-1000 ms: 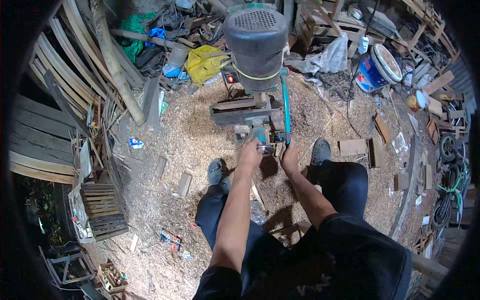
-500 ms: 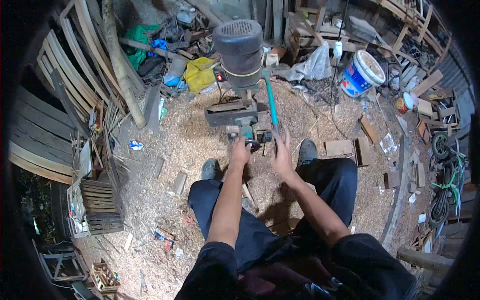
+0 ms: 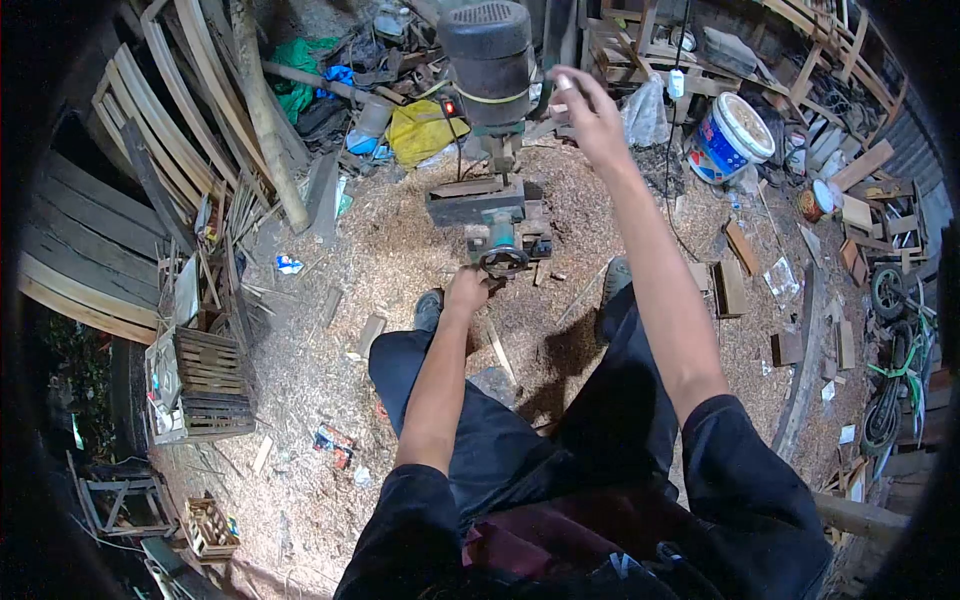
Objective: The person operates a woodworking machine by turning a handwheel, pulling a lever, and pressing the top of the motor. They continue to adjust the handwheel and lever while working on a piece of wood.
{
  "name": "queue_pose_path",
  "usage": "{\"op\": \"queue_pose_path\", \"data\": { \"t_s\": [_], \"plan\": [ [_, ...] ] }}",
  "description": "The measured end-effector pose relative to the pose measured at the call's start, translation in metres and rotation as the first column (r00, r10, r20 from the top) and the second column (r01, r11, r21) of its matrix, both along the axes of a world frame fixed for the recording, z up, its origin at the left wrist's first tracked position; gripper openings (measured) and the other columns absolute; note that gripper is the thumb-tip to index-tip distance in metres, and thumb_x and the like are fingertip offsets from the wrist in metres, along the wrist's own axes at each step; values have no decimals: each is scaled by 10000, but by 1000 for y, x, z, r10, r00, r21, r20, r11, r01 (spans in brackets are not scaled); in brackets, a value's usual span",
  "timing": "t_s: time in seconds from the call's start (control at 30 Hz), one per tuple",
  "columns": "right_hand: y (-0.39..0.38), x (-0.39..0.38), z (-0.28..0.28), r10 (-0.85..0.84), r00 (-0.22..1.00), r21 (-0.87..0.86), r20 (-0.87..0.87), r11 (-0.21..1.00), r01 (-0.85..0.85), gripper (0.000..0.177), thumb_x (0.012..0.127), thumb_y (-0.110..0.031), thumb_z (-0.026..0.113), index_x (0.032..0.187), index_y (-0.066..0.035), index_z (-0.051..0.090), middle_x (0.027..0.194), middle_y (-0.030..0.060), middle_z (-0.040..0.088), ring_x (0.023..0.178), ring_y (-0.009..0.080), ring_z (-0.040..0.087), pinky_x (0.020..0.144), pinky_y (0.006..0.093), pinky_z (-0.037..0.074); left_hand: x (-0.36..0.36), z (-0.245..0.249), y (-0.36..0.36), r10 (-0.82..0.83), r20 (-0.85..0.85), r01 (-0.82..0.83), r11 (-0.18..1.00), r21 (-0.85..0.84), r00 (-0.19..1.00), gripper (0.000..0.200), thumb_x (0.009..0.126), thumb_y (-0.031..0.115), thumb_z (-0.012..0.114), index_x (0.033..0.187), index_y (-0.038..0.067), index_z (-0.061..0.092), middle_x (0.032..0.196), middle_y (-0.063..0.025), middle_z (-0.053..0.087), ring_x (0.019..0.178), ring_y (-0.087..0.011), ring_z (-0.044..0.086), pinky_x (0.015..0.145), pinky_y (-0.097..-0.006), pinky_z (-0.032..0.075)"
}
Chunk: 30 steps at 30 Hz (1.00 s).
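Observation:
A drill-press-like machine with a dark motor (image 3: 487, 45) on top stands in front of me, its red switch lit. A dark wooden workpiece (image 3: 468, 203) lies across its bed. Below the bed is a black handwheel (image 3: 504, 261). My left hand (image 3: 466, 290) is closed beside the wheel's lower left edge; what its fingers hold, if anything, is hidden. My right hand (image 3: 596, 120) is raised to the right of the motor, fingers loosely bent and apart, with nothing visible in them. The green lever does not show clearly now.
Wood shavings (image 3: 380, 270) cover the ground. Curved wooden slats (image 3: 95, 235) lean at the left, above a slatted crate (image 3: 210, 365). A blue and white bucket (image 3: 730, 140) stands at the right. Wood blocks (image 3: 729, 290) lie beside my right foot. A hanging cord (image 3: 668, 190) runs down nearby.
My right hand has left the lower end of the green lever and risen far up beside the motor. My left hand has shifted slightly left and off the front of the handwheel.

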State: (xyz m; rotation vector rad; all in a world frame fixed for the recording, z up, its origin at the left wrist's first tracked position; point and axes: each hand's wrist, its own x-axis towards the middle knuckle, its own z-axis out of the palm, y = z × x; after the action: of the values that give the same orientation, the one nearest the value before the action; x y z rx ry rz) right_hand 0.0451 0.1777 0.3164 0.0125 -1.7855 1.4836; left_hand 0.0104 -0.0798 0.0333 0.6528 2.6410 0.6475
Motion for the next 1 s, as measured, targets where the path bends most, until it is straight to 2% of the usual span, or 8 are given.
{"op": "queue_pose_path", "data": {
  "t_s": [0.13,0.2,0.33,0.43,0.6,0.77,0.87,1.0],
  "plan": [
    [11,-13,-104,4,963,148,268,988,-45,424,947,-324,581,1197,18,593,1060,123,668,896,184,623,823,321,488,3,-19,-9,7,-61,-15,993,-119,998,390,866,270,627,1166,23,593,1123,-228,634,1058,-398,603,920,-467,488],
    [-9,11,-151,68,825,84,561,987,-138,457,940,-339,569,1198,38,557,1147,213,643,1080,300,613,897,419,483,2,-30,-9,29,53,-20,987,-159,998,453,863,274,625,1202,-20,564,1138,-272,611,1085,-417,580,954,-456,463],
    [-44,15,-291,-187,450,391,873,821,-417,680,897,-298,589,1399,38,278,1067,367,574,1059,498,560,923,508,470,3,-78,-5,107,-60,-115,979,-166,992,420,887,283,605,1171,-24,565,1063,-261,644,1053,-412,599,942,-500,456],
    [-82,23,-286,-105,563,428,820,766,-480,719,922,-308,562,1443,21,192,1290,447,378,1127,541,502,980,494,432,3,-75,-2,42,-98,-47,998,-48,994,328,872,243,637,1084,-6,612,946,-229,671,920,-394,655,815,-477,529],
    [-87,-1,-292,-18,599,336,801,841,-423,672,951,-300,505,1433,44,187,1231,472,383,1064,573,505,958,528,435,-11,-105,-19,229,-31,-223,967,123,973,255,795,184,667,992,23,665,924,-230,678,861,-383,663,797,-485,523],
    [-91,-6,-296,-11,568,322,823,832,-451,685,953,-325,496,1457,22,189,1233,463,390,1081,559,510,957,521,447,-12,-104,-10,95,-25,-98,984,-151,995,240,836,208,659,1002,36,679,957,-240,670,927,-403,649,836,-490,517],
    [-92,-8,-299,-42,584,360,811,822,-441,682,959,-330,486,1459,22,184,1243,472,376,1104,562,498,974,513,441,-19,-100,-30,184,12,-184,983,-19,983,295,848,214,637,1087,43,655,952,-247,668,950,-426,631,864,-485,503],
    [-83,-10,-303,20,637,312,771,859,-405,523,958,-295,484,1350,36,381,1310,419,395,1151,544,471,995,519,420,-18,-101,-25,211,54,-194,956,-220,976,292,861,276,622,1038,48,661,948,-244,667,952,-426,628,859,-489,501]
  ]
}}
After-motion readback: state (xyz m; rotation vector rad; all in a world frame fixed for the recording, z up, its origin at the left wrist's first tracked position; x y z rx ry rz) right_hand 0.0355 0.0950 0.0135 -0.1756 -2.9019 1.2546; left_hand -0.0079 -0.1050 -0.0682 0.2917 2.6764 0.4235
